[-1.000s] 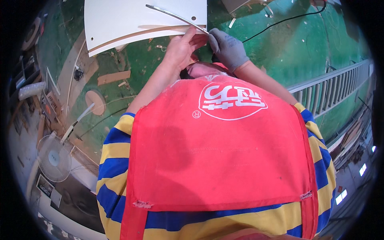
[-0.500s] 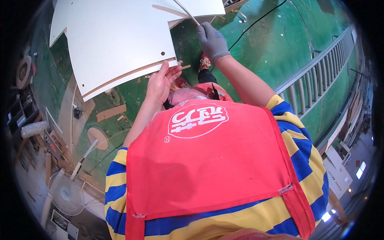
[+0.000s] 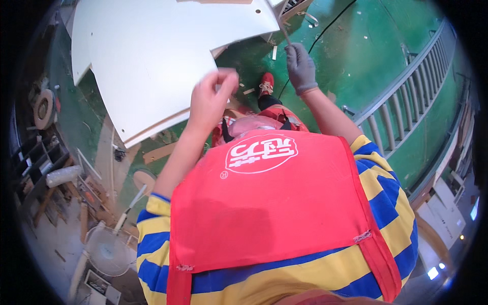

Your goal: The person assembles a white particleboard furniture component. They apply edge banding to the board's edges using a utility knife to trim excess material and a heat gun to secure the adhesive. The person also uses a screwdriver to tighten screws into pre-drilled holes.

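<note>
White panel (image 3: 152, 66) is seen at 10 to 11 o'clock, taking up most of the upper left; a stepped notch is cut into its edge on the 3 o'clock side, a brown line is shown along its near edge, and a dark hole is seen near its 12 o'clock end. Left hand (image 3: 211, 99), bare, is placed at 11 o'clock, over the panel's near corner as viewed; fingers are bent and motion-blurred, so state of that grip cannot be told, nor whether the panel is touched. Right hand (image 3: 302, 71), in a grey glove, is held at 1 o'clock, over the floor and off to the panel's 3 o'clock side. Right grip is closed around a thin rod (image 3: 285, 33), which is pointed toward 11 o'clock, its far end seen by the panel's edge; contact there cannot be confirmed. Black cable (image 3: 328, 30) is run across the green floor (image 3: 366, 61) from 1 o'clock and is partly hidden by the glove. Red shoe (image 3: 267, 84) is seen between the hands, toward 12 o'clock. Ladder (image 3: 406, 99) is located at 2 o'clock, fan (image 3: 108, 250) at 8, clear wrapped roll (image 3: 63, 176) at 9. Red apron (image 3: 264, 218) is worn over a blue-and-yellow striped shirt (image 3: 389, 203).
</note>
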A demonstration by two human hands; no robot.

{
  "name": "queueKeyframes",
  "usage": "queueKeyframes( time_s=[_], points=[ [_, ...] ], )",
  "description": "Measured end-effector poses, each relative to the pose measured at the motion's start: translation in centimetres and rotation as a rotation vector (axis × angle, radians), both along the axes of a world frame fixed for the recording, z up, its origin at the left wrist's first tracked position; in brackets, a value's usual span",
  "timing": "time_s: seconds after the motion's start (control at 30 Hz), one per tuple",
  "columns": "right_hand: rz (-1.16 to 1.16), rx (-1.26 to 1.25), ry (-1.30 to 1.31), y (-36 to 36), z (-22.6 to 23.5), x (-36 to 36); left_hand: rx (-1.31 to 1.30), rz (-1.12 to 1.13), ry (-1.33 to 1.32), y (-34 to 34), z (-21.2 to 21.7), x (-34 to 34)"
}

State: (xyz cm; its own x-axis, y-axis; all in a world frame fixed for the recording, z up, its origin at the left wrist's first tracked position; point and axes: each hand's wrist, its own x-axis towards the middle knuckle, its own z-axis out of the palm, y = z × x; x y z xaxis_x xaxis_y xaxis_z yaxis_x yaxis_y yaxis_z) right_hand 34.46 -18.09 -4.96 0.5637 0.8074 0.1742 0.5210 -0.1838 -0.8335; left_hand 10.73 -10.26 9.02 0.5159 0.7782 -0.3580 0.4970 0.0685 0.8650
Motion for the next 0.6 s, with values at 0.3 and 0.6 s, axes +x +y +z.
queueKeyframes(
  time_s=[0.3, 0.6],
  points=[
    [0.032, 0.135, -0.019, 2.8, -1.1, -2.1, 0.797, -0.471, -0.187, 14.7, -6.0, 11.1],
    [-0.354, 0.146, -0.191, 3.5, -2.9, -4.1, 1.01, -1.027, -0.154, 16.2, -5.5, 15.2]
  ],
)
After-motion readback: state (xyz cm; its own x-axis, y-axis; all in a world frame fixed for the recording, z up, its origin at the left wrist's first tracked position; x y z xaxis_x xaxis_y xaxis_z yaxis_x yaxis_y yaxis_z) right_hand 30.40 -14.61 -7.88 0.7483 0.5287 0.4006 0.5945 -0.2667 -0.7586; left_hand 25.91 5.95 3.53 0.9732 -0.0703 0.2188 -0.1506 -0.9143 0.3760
